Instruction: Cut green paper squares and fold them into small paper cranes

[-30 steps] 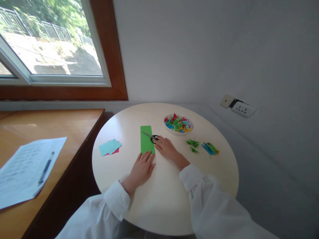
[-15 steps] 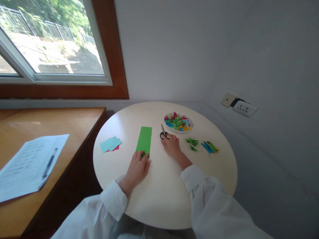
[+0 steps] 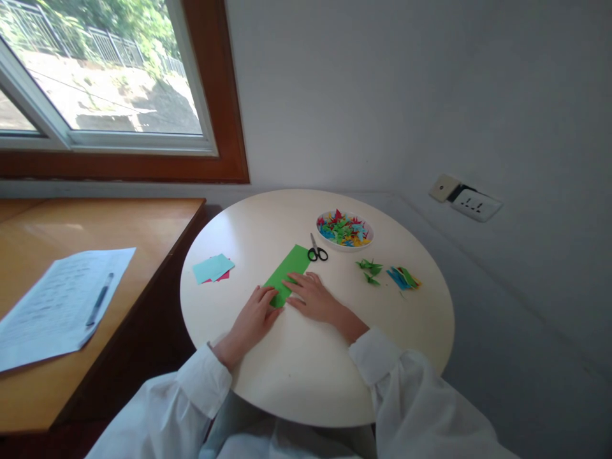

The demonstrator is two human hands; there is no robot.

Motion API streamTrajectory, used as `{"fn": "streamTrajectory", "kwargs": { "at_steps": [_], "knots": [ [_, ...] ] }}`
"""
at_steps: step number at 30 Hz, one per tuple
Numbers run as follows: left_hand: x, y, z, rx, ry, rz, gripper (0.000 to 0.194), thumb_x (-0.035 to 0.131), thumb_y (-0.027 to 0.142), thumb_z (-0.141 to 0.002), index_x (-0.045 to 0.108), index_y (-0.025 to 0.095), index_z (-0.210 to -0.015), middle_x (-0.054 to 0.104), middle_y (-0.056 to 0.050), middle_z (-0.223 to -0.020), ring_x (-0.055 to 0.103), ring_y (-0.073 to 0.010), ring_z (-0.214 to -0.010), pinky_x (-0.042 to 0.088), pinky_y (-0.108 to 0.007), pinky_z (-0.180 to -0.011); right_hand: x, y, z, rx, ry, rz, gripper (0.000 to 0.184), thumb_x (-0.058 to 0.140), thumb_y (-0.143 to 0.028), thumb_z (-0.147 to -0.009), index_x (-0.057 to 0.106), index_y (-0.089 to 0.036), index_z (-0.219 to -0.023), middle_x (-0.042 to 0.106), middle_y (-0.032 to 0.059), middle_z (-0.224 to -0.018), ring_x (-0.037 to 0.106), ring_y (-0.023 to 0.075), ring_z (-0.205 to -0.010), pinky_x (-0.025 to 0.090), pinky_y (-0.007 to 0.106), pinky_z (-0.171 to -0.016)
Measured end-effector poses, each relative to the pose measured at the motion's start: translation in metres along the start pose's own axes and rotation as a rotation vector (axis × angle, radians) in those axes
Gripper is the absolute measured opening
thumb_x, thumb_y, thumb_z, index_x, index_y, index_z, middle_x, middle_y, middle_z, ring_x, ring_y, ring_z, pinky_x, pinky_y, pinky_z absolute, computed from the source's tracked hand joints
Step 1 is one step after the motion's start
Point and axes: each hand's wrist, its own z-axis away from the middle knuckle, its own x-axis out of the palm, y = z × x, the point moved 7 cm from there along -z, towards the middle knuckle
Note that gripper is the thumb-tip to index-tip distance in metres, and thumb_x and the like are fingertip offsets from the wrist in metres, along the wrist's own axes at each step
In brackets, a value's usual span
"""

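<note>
A green paper strip (image 3: pixel 295 260) lies slanted on the round white table (image 3: pixel 306 376). My left hand (image 3: pixel 252 319) grips its near left end, fingers on top and thumb at the edge. Resting on the paper's right side, my right hand (image 3: pixel 313 298) has its fingers apart and holds nothing. Scissors with black handles (image 3: pixel 317 255) lie just beyond the right hand, close to the strip's far end, blades pointing away. Small folded green paper cranes (image 3: pixel 370 270) sit to the right of that hand.
A white bowl (image 3: pixel 345 246) of colourful folded paper stands at the back. Colored paper strips (image 3: pixel 404 278) lie at right, light blue and red paper squares (image 3: pixel 213 268) at left. Left of the table, a wooden desk (image 3: pixel 157 220) bears written sheets (image 3: pixel 62 299) and a pen (image 3: pixel 100 298).
My right hand has moved the scissors right off the paper, released them, and come back onto the strip. The strip has turned, its far end swinging right, with my left hand at its near end.
</note>
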Motion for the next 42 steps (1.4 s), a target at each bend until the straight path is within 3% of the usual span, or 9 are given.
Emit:
{"fn": "streamTrajectory", "kwargs": {
  "at_steps": [3,12,20,28,34,42],
  "knots": [
    [-0.004,0.002,0.007,0.033,-0.005,-0.053,0.025,0.048,0.027,-0.083,0.056,0.018,-0.106,0.06,-0.01,-0.108,0.054,-0.0231,-0.107,0.03,-0.051,-0.105,-0.005,-0.004,0.008,0.062,0.006,0.001,0.039,0.04,-0.038,-0.089,0.051,-0.018,-0.122,0.05,0.0145,-0.13,0.045,0.0236,-0.118,0.031,0.044,-0.095],
    [-0.006,0.009,0.012,0.077,-0.115,-0.008,0.03,0.043,0.026,-0.086,0.058,0.018,-0.11,0.063,-0.009,-0.111,0.054,-0.021,-0.109,0.028,-0.049,-0.107,-0.02,-0.016,0.041,0.199,0.02,-0.051,0.034,0.048,-0.034,-0.085,0.055,-0.019,-0.116,0.057,0.0138,-0.12,0.048,0.025,-0.112,0.029,0.044,-0.093],
    [-0.004,0.01,0.013,0.075,-0.176,0.044,0.031,0.044,0.026,-0.085,0.058,0.02,-0.112,0.063,-0.008,-0.113,0.051,-0.0218,-0.111,0.023,-0.051,-0.108,-0.016,-0.016,0.033,0.222,0.037,-0.135,0.047,0.061,-0.037,-0.076,0.052,-0.021,-0.119,0.057,0.0104,-0.12,0.049,0.0246,-0.111,0.034,0.039,-0.091],
    [-0.006,-0.002,0.011,0.028,-0.197,0.17,0.037,0.043,0.017,-0.082,0.053,0.019,-0.118,0.061,-0.01,-0.111,0.051,-0.021,-0.109,0.03,-0.045,-0.105,-0.014,-0.009,0.031,0.247,0.093,-0.139,0.031,0.063,-0.035,-0.075,0.061,-0.022,-0.104,0.062,0.0087,-0.111,0.055,0.0246,-0.1,0.036,0.04,-0.086],
    [-0.006,-0.005,0.007,0.026,-0.16,0.176,0.031,0.044,0.02,-0.083,0.057,0.02,-0.111,0.063,-0.009,-0.106,0.053,-0.0206,-0.103,0.038,-0.042,-0.098,-0.014,-0.006,0.029,0.259,0.103,-0.185,0.025,0.061,-0.036,-0.077,0.063,-0.023,-0.098,0.064,0.0075,-0.108,0.056,0.0234,-0.101,0.037,0.039,-0.085],
    [-0.009,0.001,0.003,0.074,-0.121,0.168,0.018,0.046,0.022,-0.084,0.064,0.019,-0.087,0.067,-0.007,-0.094,0.057,-0.0196,-0.097,0.041,-0.04,-0.092,-0.02,-0.013,0.034,0.169,0.044,-0.252,0.049,0.068,-0.041,-0.069,0.056,-0.022,-0.112,0.059,0.01,-0.118,0.052,0.0261,-0.11,0.035,0.042,-0.09]
  ]
}}
